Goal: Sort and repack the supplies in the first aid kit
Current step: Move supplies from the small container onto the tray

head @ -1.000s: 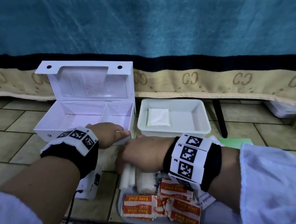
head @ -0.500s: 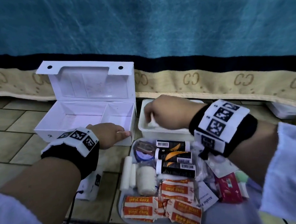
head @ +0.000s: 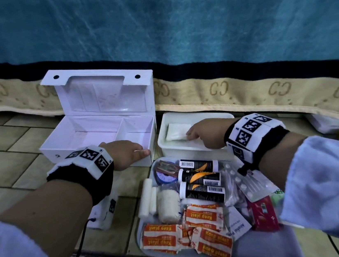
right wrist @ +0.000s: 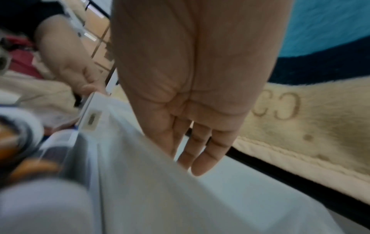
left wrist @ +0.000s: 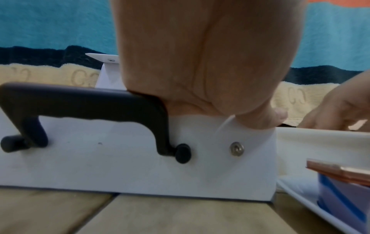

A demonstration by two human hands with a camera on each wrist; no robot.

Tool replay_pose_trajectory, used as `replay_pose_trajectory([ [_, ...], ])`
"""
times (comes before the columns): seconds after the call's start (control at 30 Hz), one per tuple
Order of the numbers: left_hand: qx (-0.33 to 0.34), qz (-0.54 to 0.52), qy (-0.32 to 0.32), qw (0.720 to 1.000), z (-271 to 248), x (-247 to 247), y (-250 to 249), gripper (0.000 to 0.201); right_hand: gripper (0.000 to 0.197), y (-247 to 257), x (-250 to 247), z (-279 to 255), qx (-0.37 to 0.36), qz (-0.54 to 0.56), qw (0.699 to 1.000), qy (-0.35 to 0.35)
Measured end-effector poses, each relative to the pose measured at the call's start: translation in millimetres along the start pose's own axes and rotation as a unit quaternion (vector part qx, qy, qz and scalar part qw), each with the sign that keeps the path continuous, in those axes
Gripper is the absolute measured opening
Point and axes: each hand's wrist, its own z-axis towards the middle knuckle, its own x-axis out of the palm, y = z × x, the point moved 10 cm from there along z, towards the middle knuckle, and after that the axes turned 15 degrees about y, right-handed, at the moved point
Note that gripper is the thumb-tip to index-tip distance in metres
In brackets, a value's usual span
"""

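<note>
First aid kit box [head: 98,135], white, sits on the tiled floor [head: 6,158] at far left, lid up against the blanket [head: 246,94]. Two compartments inside, both look bare. Black carry handle [left wrist: 84,101] on its near face, per the left wrist view.

Left hand [head: 124,153] rests on the box's near rim at the right corner, thumb hooked over the edge, fingers curled over the rim; it grips the box.

White tub [head: 190,147] just right of the box, touching or nearly so. One flat white packet [head: 176,131] lies in it at the left. Right hand [head: 206,133] reaches into the tub, fingers straight and together per the right wrist view, fingertips at the packet's right edge. Cannot tell if they actually touch it. Not pinching anything.

Tray [head: 266,251] near the tub, loaded:
- three black tubes [head: 201,179] with orange marks, lying side by side, far centre
- round tin [head: 166,177] left of the tubes, a brown flat item on top of it
- white bandage rolls [head: 163,202] at left
- orange "Keep plast" plaster packs [head: 203,214] at near edge, overlapping
- alcohol pad sachet [head: 238,225], red packet [head: 263,215], and pill blister strips [head: 243,185] at right, partly under the right sleeve
</note>
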Motion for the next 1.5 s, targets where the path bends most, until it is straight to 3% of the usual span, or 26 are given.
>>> replay_pose_trajectory([
  [0.13,-0.004,0.0,0.0,1.0,1.9,-0.1,1.8,0.05,0.04,-24.9,-41.8,-39.9,-0.004,0.123,0.977,-0.173],
  [0.3,0.002,0.004,0.002,1.0,3.5,0.1,1.5,0.052,0.013,-53.3,-60.7,-145.7,0.012,0.246,0.886,-0.392],
  [0.4,0.008,0.002,0.005,1.0,4.7,0.2,1.4,0.054,0.02,-66.1,-36.5,-186.7,-0.003,0.299,0.844,-0.445],
  [0.47,0.011,-0.001,0.008,1.0,4.5,0.4,0.3,0.05,0.028,-72.6,-12.1,-200.6,-0.009,0.324,0.833,-0.449],
  [0.6,0.02,-0.005,0.004,1.0,3.5,0.1,-3.5,0.034,0.018,-61.6,31.4,-208.5,0.015,0.248,0.855,-0.455],
  [0.77,0.023,-0.002,-0.009,1.0,2.3,-2.1,-3.2,0.033,0.026,-42.2,81.4,-165.1,-0.011,0.214,0.91,-0.354],
  [0.93,0.019,0.011,-0.008,1.0,1.9,-1.9,-2.4,0.036,0.028,-36.5,103.9,-146.0,-0.023,0.257,0.932,-0.253],
  [1.03,-0.007,0.019,-0.026,0.999,-1.9,-5.3,2.3,0.042,0.028,-40.2,100.5,-154.6,-0.029,0.286,0.916,-0.281],
  [1.17,-0.021,-0.007,-0.109,0.994,-19.6,-29.6,-8.5,0.043,0.024,-49.0,97.0,-165.5,-0.033,0.32,0.891,-0.32],
  [1.3,0.089,-0.035,-0.205,0.974,-39.1,-64.2,-61.1,0.046,0.014,-61.6,99.9,-169.6,0.001,0.349,0.869,-0.349],
  [1.4,0.16,0.02,-0.139,0.977,-26.6,-58.5,-114.4,0.029,0.013,-69.3,102.9,-172.0,0.034,0.371,0.854,-0.362],
  [1.5,0.135,0.09,-0.043,0.986,-5.0,-40.5,-137.0,0.032,0.012,-79.9,107.6,-180.4,0.06,0.386,0.838,-0.38],
])
